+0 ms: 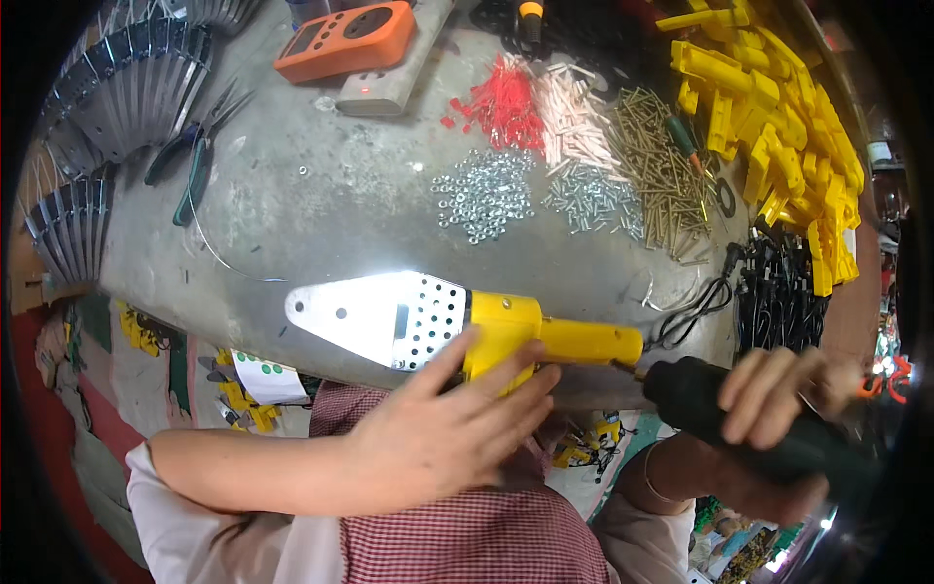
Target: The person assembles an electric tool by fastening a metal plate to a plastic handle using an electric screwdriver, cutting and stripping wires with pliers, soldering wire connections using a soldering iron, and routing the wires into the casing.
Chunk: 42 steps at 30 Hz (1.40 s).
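A pipe welding iron (501, 316) lies near the table's front edge, its yellow handle pointing right and its flat, perforated silver plate (365, 311) pointing left. My left hand (457, 409) holds it at the wide yellow housing, fingers laid across the top and near side. In my right hand (769, 399) is a dark electric screwdriver (696, 394), tilted, its tip by the near side of the handle's right end. Whether the bit sits in a screw is too small to tell. A black power cord (696, 311) lies behind the handle end.
Toward the back are piles of nuts (484, 200), short screws (595, 202), long brass-coloured screws (662, 175), white sleeves (574, 112) and red pieces (501, 107). Yellow housings (769, 117) heap up at right. Pliers (195, 175), metal plates (122, 92) and an orange meter (345, 39) stand left.
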### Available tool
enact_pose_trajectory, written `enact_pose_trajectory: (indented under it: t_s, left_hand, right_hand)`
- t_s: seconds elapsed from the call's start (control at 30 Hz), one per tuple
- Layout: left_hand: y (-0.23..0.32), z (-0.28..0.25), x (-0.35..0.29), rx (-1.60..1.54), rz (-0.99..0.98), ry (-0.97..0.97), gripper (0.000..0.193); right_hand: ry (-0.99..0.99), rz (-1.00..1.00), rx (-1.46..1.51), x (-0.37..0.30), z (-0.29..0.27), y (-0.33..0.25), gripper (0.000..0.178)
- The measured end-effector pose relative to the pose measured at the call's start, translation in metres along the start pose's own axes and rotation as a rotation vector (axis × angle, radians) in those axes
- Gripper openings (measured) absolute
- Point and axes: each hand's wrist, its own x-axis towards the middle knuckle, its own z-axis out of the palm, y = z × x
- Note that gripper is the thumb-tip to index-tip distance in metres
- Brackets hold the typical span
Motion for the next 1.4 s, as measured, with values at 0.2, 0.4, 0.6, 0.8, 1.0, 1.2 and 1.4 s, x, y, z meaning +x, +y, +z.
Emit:
enact_pose_trajectory:
  t_s: [0.2,0.4,0.6,0.8,1.0,1.2,1.4]
  left_hand:
    - [-0.007,0.026,-0.006,0.149,0.027,0.164,0.043]
    - [-0.016,0.032,-0.005,0.213,0.107,0.251,0.032]
    - [-0.018,0.032,-0.002,0.199,0.103,0.241,0.028]
    - [-0.021,0.034,0.0,0.19,0.105,0.236,0.026]
    - [-0.013,0.041,-0.002,0.152,0.091,0.317,0.024]
    - [-0.017,0.037,0.0,0.111,0.138,0.226,0.025]
    - [-0.027,0.043,0.021,0.246,0.005,0.335,0.032]
  right_hand:
    - [0.088,-0.034,0.099,0.045,0.065,0.036,0.051]
    - [0.046,0.045,0.131,0.057,0.081,0.053,0.051]
    - [0.04,0.058,0.112,0.055,0.081,0.056,0.051]
    - [0.036,0.021,0.113,0.057,0.073,0.058,0.051]
    - [-0.278,0.092,0.271,0.061,0.045,0.063,0.023]
    - [-0.267,0.045,0.353,0.055,0.041,0.072,0.021]
    - [0.275,-0.099,-0.092,0.056,0.087,0.042,0.047]
